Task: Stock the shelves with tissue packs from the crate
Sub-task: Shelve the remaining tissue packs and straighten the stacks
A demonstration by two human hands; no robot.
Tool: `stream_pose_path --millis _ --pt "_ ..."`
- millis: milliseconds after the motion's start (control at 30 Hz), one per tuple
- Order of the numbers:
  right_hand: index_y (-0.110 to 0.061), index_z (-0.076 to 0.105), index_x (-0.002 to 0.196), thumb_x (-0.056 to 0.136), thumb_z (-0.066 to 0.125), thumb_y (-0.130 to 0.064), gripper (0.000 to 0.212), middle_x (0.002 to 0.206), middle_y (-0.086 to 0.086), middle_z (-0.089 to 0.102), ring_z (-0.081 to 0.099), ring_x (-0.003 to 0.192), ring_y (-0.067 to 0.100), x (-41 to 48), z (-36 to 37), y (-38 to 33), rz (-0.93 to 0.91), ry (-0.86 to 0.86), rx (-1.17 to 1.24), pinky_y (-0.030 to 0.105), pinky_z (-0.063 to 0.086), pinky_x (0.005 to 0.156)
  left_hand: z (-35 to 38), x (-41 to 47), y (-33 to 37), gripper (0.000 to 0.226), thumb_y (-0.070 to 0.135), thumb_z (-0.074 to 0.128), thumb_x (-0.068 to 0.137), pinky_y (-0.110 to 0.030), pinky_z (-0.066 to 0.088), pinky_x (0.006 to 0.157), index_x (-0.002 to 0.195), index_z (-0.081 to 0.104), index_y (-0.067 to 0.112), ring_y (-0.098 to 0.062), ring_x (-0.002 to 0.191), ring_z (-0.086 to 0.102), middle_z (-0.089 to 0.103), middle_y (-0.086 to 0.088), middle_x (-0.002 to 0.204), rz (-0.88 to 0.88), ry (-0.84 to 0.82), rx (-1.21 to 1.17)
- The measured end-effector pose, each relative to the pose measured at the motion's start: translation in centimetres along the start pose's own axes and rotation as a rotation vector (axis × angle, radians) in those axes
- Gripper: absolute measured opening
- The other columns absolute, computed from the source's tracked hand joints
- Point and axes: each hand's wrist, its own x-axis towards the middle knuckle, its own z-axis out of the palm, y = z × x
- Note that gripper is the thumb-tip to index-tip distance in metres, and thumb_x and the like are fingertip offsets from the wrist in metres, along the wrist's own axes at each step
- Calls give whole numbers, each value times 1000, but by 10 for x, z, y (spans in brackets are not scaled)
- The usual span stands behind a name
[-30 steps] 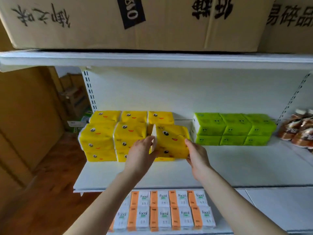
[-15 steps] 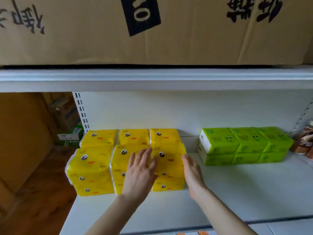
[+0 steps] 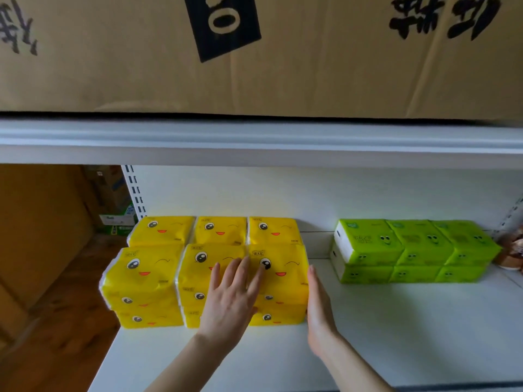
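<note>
Across the top of the frame we see a big cardboard box (image 3: 254, 52) sitting on the upper shelf (image 3: 254, 142); it is shut toward us, so what it holds we cannot tell. Below it runs the white shelf (image 3: 396, 335) we are stocking, with bare space in the lower right of the frame and a gap at centre. Left of centre stands the block of yellow tissue packs (image 3: 147, 278), stacked in front and back rows, and we judge this part largely done. Right of centre, well apart from the yellow, sit the green tissue packs (image 3: 410, 250), two layers high. At the far right edge some brownish packets (image 3: 512, 250) just show. The crate is out of view, so how many packs are left we cannot say. The rightmost front yellow pack (image 3: 283, 273) is on the shelf, flush with its neighbours. Our left hand (image 3: 229, 301) lies flat and spread on the front of the stack, gripping nothing; our right hand (image 3: 318, 309) is straight and flat against that pack's right side, holding nothing either. We judge this a squaring-up press.
</note>
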Motion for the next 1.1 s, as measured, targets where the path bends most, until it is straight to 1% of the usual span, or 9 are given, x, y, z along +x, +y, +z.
stream_pose_path --millis 133,200,267,400,467,533,667,833,1100 --pt "-28 54 125 81 34 -71 64 117 4 63 62 99 22 3 -7 -1 74 -37 88 40 49 89 -3 -11 14 92 51 85 49 -52 48 88 124 46 16 -33 108 62 66 -15 115 -37 129 -60" --pt "-28 55 119 89 31 -62 51 113 5 63 60 90 18 4 -13 -1 86 -42 126 35 45 81 0 -25 28 49 49 67 73 -30 54 78 108 50 20 -21 98 59 68 -9 100 -105 269 -261" --pt "-27 52 125 91 29 -60 53 122 5 60 57 98 21 7 -16 3 108 -36 141 35 41 86 7 -41 42 22 48 50 84 -14 43 62 90 48 27 -6 78 51 62 -1 84 -234 298 -539" --pt "-27 51 126 90 32 -61 53 116 4 61 57 100 24 9 -17 13 154 -70 183 40 41 96 10 -44 56 30 56 49 83 -26 52 65 67 50 31 -7 70 57 58 6 77 -771 -11 -954" --pt "-32 54 116 89 32 -62 46 104 0 64 61 92 20 10 -16 16 146 -92 169 41 45 92 2 -31 54 34 53 53 86 -38 50 78 67 54 25 -20 79 59 60 -2 79 -1091 -238 -1207" --pt "-33 54 114 88 32 -63 46 97 -2 65 62 89 19 11 -14 15 143 -115 158 39 47 86 2 -23 49 38 56 54 82 -38 48 75 66 52 21 -24 80 54 57 -3 77 -1273 -295 -1439" --pt "-36 52 116 85 35 -65 46 109 5 63 61 93 22 14 -10 12 151 -131 122 40 48 84 -2 -12 50 34 59 54 77 -25 35 58 67 48 26 -15 67 45 50 3 72 -1310 -268 -1550" --pt "-36 52 119 86 35 -64 46 113 6 62 61 96 24 12 -10 8 143 -150 104 40 49 85 -4 -11 52 28 52 52 85 -23 33 57 71 51 28 -11 63 43 50 5 71 -1289 -234 -1577" --pt "-34 50 117 91 34 -57 39 107 4 59 57 84 13 7 -16 -6 77 -182 100 30 44 63 -9 -19 53 31 48 50 89 -24 35 59 68 50 26 -12 67 45 51 6 70 -1275 -198 -1556"
